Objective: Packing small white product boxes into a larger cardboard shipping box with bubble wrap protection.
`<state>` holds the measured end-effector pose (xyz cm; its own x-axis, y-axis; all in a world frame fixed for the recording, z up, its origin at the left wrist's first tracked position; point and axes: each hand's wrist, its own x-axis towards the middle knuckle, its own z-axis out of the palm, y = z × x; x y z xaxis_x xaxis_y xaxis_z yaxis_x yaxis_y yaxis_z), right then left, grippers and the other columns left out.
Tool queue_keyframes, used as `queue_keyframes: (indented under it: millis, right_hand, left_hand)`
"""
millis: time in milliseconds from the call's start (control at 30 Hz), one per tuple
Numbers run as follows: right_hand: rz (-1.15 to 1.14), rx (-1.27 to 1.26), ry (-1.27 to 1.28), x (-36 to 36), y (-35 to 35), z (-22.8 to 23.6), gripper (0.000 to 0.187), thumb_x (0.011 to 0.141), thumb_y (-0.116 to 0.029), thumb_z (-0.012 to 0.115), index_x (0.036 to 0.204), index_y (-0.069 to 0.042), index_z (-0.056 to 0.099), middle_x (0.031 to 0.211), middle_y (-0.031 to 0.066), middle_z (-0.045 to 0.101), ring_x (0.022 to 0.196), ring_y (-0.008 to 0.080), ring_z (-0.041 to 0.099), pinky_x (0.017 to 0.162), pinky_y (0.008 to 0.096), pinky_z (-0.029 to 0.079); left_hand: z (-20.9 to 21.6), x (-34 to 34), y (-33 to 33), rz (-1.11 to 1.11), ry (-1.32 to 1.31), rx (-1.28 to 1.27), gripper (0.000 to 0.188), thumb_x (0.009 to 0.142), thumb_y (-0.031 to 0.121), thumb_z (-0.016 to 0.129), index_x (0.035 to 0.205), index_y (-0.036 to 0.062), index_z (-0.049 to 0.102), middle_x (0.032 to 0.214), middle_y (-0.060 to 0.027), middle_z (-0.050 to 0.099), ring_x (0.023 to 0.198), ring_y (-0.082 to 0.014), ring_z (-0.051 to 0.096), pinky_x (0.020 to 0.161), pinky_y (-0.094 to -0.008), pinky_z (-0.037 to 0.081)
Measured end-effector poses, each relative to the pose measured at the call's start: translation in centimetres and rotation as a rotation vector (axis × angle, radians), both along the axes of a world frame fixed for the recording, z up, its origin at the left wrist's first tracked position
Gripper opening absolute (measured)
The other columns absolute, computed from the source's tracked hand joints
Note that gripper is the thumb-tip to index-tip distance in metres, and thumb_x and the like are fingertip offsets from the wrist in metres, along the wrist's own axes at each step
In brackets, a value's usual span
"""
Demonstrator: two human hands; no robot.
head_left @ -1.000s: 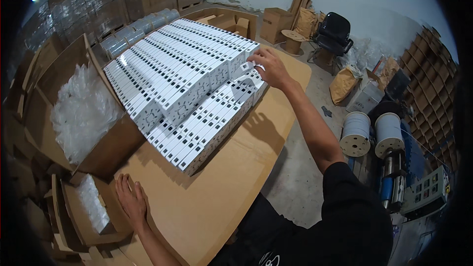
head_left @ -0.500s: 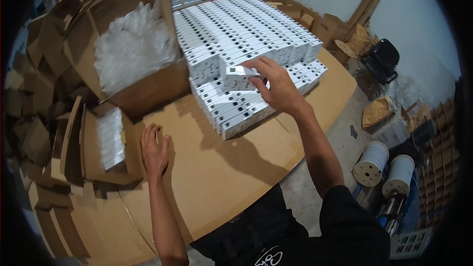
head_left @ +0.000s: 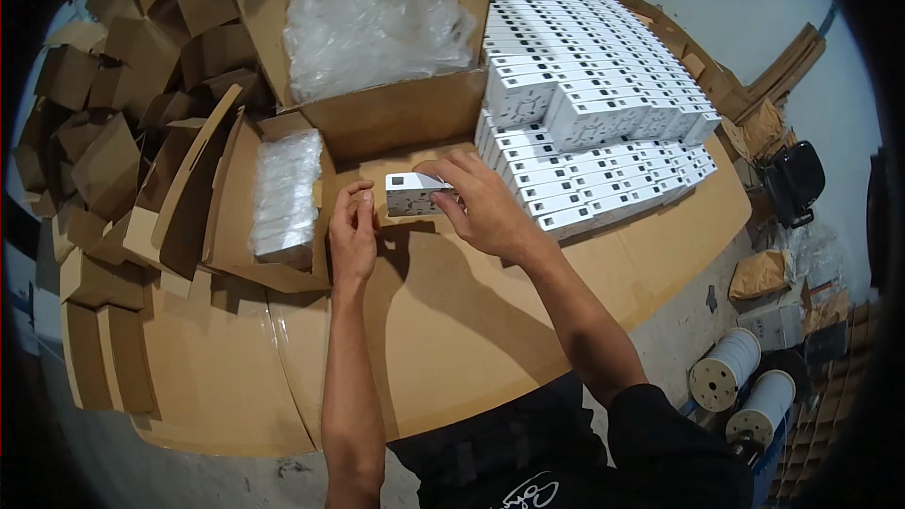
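Between thumb and fingers, my right hand (head_left: 476, 203) grips a slim white box (head_left: 413, 195) with a dark square on its top, held above the cardboard-covered table (head_left: 443, 349). My left hand (head_left: 353, 240) is beside the box's left end, not touching it, with fingers raised, slightly curled and apart. Just left of that hand stands an open carton (head_left: 226, 212) holding a row of clear-wrapped packs (head_left: 286, 198). To the right rises a large stepped stack of similar white boxes (head_left: 603, 113).
Behind the hands is a big open carton (head_left: 396, 113) full of clear plastic bags (head_left: 377, 24). Loose empty cartons (head_left: 113, 160) pile up at the left. Cable spools (head_left: 724, 369) and a black chair (head_left: 790, 179) stand on the floor at the right.
My right hand has carried the white box leftward, away from the stack. My left hand has lifted from the table toward it. The view has swung left.
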<state>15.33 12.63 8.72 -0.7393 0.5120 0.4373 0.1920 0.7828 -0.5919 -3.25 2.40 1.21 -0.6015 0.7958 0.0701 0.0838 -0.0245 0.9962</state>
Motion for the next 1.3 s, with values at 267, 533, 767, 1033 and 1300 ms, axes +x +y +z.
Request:
queue_keyframes:
  millis: [267, 533, 767, 1033, 1300]
  right_hand:
    - [-0.016, 0.019, 0.091, -2.8, -0.6, -2.1, 0.034, 0.082, 0.002, 0.069, 0.114, -0.006, 0.066, 0.109, 0.0145, 0.060, 0.105, 0.0348, 0.058, 0.087, 0.0419, 0.049]
    - [-0.157, -0.351, 0.477, -4.8, 0.9, -8.8, 0.022, 0.086, 0.004, 0.066, 0.107, -0.002, 0.064, 0.120, 0.0140, 0.061, 0.106, 0.0270, 0.063, 0.086, 0.0355, 0.053]
    - [-0.223, -0.752, 0.641, -4.8, 1.8, -11.0, 0.015, 0.092, 0.004, 0.067, 0.103, 0.002, 0.057, 0.109, 0.0077, 0.067, 0.091, 0.0115, 0.066, 0.082, 0.0257, 0.056]
    - [-0.240, -0.576, 0.419, -3.4, 2.1, -9.5, 0.023, 0.087, 0.007, 0.069, 0.106, 0.003, 0.055, 0.101, 0.0128, 0.070, 0.095, 0.0196, 0.072, 0.085, 0.0312, 0.057]
    - [-0.251, -0.456, 0.319, -2.7, 2.0, -8.6, 0.024, 0.087, 0.008, 0.066, 0.107, 0.003, 0.055, 0.099, 0.0182, 0.070, 0.096, 0.0287, 0.073, 0.085, 0.0354, 0.057]
  left_hand:
    - [0.3, -0.2, 0.2, -0.029, -0.188, 0.130, 0.022, 0.107, 0.027, 0.052, 0.113, 0.0087, 0.063, 0.079, 0.0020, 0.056, 0.064, -0.0052, 0.052, 0.056, -0.0216, 0.043]
    - [-0.2, -0.2, 1.7, -0.088, -0.273, 0.128, 0.033, 0.104, 0.018, 0.057, 0.136, 0.0101, 0.052, 0.101, -0.0053, 0.067, 0.081, -0.0079, 0.060, 0.066, -0.0228, 0.051]
    - [-1.4, 0.1, 2.7, -0.039, -0.114, 0.181, 0.058, 0.097, 0.000, 0.058, 0.150, 0.0050, 0.036, 0.120, -0.0148, 0.065, 0.104, -0.0162, 0.063, 0.086, -0.0285, 0.054]
    - [-2.0, -0.3, 2.5, -0.009, 0.221, 0.081, 0.036, 0.095, -0.004, 0.059, 0.130, -0.0011, 0.052, 0.120, -0.0170, 0.068, 0.111, -0.0225, 0.066, 0.096, -0.0348, 0.052]
    - [-0.7, 0.7, 1.9, 0.020, 0.346, 0.006, 0.035, 0.093, -0.004, 0.062, 0.126, -0.0005, 0.052, 0.113, -0.0179, 0.070, 0.106, -0.0244, 0.069, 0.093, -0.0364, 0.054]
